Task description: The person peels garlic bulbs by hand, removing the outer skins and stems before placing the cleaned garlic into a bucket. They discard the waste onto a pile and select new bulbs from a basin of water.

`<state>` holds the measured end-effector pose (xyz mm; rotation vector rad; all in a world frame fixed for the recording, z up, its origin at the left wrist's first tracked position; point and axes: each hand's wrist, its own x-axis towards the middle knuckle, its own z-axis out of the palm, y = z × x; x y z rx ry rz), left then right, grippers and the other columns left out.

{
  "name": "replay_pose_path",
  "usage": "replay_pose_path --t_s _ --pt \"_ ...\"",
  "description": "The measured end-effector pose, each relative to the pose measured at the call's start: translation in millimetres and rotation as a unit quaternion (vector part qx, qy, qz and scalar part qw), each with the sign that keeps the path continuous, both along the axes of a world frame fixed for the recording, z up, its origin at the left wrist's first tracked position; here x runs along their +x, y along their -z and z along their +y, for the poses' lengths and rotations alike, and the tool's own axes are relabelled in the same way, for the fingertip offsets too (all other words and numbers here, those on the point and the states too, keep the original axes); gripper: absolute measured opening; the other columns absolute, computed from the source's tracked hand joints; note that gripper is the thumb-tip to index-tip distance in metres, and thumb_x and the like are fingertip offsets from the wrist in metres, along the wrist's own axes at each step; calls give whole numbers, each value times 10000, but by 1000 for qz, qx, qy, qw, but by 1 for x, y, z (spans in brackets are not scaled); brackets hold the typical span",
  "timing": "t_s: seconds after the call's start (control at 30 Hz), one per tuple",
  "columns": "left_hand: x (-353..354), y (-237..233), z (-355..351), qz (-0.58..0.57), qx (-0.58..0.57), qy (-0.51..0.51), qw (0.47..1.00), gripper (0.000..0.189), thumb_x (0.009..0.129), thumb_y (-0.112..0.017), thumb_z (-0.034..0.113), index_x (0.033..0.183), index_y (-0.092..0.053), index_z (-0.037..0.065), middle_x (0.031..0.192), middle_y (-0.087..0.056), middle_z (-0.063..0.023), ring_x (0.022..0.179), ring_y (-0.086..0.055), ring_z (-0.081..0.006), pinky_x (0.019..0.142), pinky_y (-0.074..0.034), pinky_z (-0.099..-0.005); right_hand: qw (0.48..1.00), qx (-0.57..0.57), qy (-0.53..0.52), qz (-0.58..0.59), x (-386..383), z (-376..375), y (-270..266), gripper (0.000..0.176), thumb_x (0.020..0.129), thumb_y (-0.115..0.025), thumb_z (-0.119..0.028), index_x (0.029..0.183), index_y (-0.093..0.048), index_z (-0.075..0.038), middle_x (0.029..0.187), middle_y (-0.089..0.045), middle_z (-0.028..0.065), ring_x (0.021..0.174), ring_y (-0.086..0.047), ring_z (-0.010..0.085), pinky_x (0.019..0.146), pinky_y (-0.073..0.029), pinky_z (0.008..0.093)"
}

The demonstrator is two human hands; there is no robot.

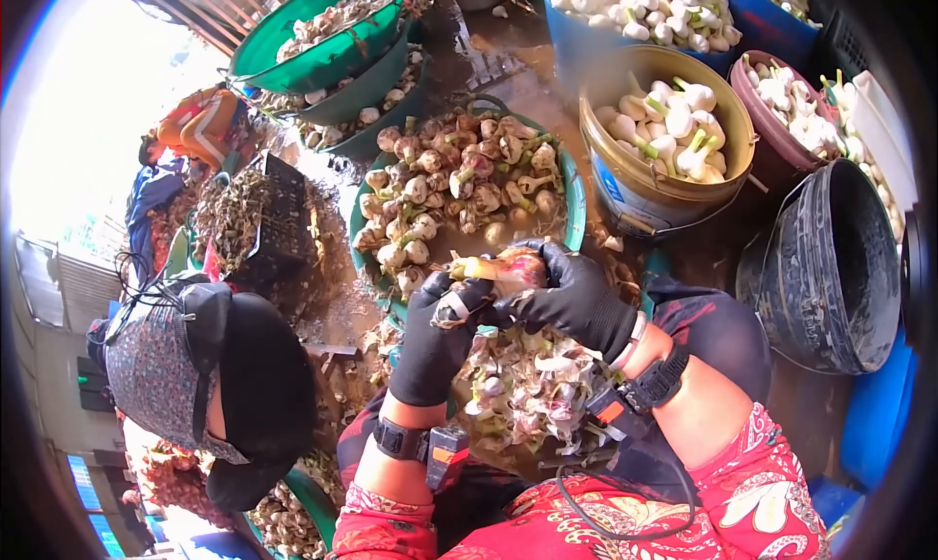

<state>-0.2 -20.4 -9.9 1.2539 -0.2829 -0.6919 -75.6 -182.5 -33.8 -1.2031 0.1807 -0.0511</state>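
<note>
In the head view, gripping the bulb (pixel 521 271) (reddish, with a pale stem) above the peels (pixel 537 389): closed around the stem side with the left hand (pixel 435 340), pinching the root side with the right hand (pixel 583 304). Visible beyond: a green tub (pixel 575 200) of dirty bulbs (pixel 430 184), near a bucket (pixel 625 206) of cleaner ones (pixel 676 122).

Basin (pixel 576 203) of garlic bulbs (pixel 425 189) before you, peelings (pixel 537 384) between your knees, bucket (pixel 620 203) of more bulbs (pixel 674 130) right of the basin, tub (pixel 831 267) farther right, stacked basins (pixel 262 54) beyond at left, crate (pixel 281 213) and another person (pixel 161 365) to your left.
</note>
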Motion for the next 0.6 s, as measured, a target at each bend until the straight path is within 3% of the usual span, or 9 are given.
replay_pose_path --t_s 0.07,0.13,0.17,0.2,0.33,0.4,0.47,0.5,0.6 --pt "-3 2 -1 11 -30 40 999 288 888 -543 134 1093 -542 -67 945 -646 -171 724 -657 -261 660 -548 -379 998 -49 10 34 -1 -8 0 491 771 -743 -59 1206 -519 -19 1074 -601 38 936 -581 108 793 -498 245" --pt "-1 5 2 -16 -30 80 996 370 880 -551 200 1133 -532 -69 985 -645 -193 749 -652 -276 669 -548 -386 997 52 -61 25 -3 -16 -7 483 779 -735 -84 1208 -520 -22 1030 -621 43 876 -601 102 726 -507 233" --pt "2 15 5 68 -75 82 991 392 878 -550 228 1136 -531 -67 986 -644 -194 766 -647 -275 675 -547 -386 994 86 -59 34 -6 -17 -14 404 761 -756 -148 1116 -587 -58 848 -635 10 689 -580 57 567 -478 207" --pt "2 17 4 153 -118 84 977 415 876 -548 257 1139 -529 -65 986 -642 -195 784 -643 -273 682 -547 -385 994 88 -56 34 -8 -18 -17 404 761 -756 -148 1116 -587 -58 848 -635 10 689 -580 57 567 -478 207" --pt "1 5 4 163 -138 103 971 406 888 -549 262 1141 -527 -55 990 -634 -181 809 -632 -250 678 -545 -346 978 190 -88 12 -13 -20 -20 364 781 -714 -138 1114 -597 -46 866 -637 14 700 -586 61 575 -482 211" --pt "0 -2 3 141 -125 119 975 369 892 -561 224 1122 -533 -64 1010 -625 -167 825 -636 -236 677 -549 -328 972 215 -95 0 -13 -21 -22 354 785 -703 -135 1110 -600 -42 878 -639 19 711 -590 62 581 -485 213" --pt "-3 -5 0 -206 92 50 973 194 906 -558 101 1027 -612 -41 899 -658 -111 772 -646 -197 667 -522 -292 993 108 -53 -18 -11 -23 -21 393 778 -722 -162 1127 -592 -38 908 -643 30 734 -596 69 598 -491 216" --pt "-10 -13 -6 -119 43 9 992 183 906 -566 89 1034 -621 -30 912 -657 -75 804 -628 -145 702 -507 -266 992 109 -54 -17 -12 -24 -19 393 778 -722 -162 1127 -592 -38 908 -643 30 734 -596 69 598 -491 216" --pt "-12 -27 -11 -93 50 -23 994 193 923 -543 94 1052 -619 -27 924 -653 -60 830 -606 -114 716 -495 -254 995 61 -64 48 -13 -26 -13 467 743 -740 -149 1160 -574 -21 934 -630 21 740 -581 76 614 -467 208"
